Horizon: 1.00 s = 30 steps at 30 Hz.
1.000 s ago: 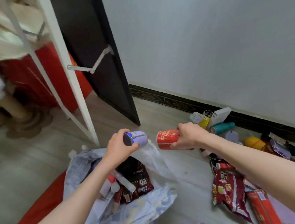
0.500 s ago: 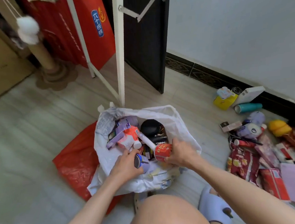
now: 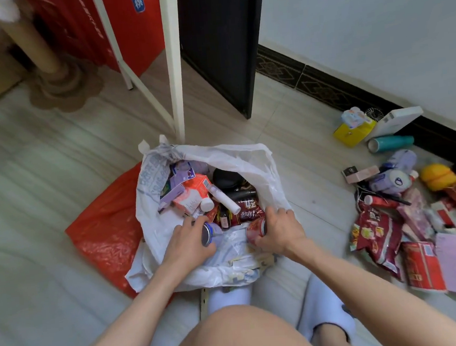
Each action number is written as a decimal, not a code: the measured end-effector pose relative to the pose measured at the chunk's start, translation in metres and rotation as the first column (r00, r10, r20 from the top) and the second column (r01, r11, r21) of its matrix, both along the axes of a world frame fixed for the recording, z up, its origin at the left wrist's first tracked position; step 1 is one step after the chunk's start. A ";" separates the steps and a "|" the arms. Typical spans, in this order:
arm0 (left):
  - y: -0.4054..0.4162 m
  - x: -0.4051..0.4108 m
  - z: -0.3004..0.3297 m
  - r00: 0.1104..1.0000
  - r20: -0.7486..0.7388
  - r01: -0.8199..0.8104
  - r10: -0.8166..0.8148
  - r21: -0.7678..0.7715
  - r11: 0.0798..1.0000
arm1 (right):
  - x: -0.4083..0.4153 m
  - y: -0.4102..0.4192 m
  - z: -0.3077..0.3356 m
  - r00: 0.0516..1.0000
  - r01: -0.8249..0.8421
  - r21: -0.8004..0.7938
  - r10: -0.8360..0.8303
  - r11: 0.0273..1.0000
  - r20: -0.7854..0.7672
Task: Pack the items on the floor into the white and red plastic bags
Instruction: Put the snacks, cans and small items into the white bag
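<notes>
Gripping 2 cans over the white bag's [image 3: 250, 157] near rim, my left hand [image 3: 188, 242] wraps a blue can [image 3: 209, 233] and my right hand [image 3: 279, 230] a red can [image 3: 256, 229], both half hidden by fingers. Beneath lies the red bag [image 3: 103, 231]; blurry packets [image 3: 376, 232] litter the floor right.

hands: I have both lowered from in front of the wall to the near rim of the white bag [image 3: 250, 157] | left hand [image 3: 191, 242]: blue-white can [image 3: 208, 233] now at the bag mouth | right hand [image 3: 279, 230]: red can [image 3: 256, 230] likewise | view: tilted down, my knee now showing
</notes>
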<state>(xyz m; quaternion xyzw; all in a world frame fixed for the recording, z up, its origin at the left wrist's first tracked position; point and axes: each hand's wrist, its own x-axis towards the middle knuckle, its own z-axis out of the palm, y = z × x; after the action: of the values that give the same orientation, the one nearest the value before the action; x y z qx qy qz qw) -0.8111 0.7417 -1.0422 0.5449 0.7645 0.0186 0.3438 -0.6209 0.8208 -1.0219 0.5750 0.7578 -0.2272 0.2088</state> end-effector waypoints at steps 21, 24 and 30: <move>0.001 0.029 -0.032 0.988 -0.133 0.103 -0.081 0.160 0.982 | 0.002 -0.007 -0.022 0.970 -0.126 0.086 0.140 0.988 -0.196; -0.005 0.030 -0.030 0.979 -0.158 0.158 -0.132 0.164 0.974 | 0.013 -0.010 -0.020 0.963 -0.094 0.015 0.095 0.995 -0.253; 0.010 0.039 -0.005 0.957 -0.171 0.272 -0.236 0.230 0.935 | 0.029 -0.009 0.014 0.960 -0.097 0.070 0.111 0.993 -0.255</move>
<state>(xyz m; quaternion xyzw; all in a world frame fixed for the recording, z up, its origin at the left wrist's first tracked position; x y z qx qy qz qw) -0.7723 0.7515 -1.0467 0.6783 0.7013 0.0319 0.2168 -0.5916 0.8116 -1.0078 0.5055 0.8139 -0.2673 0.1033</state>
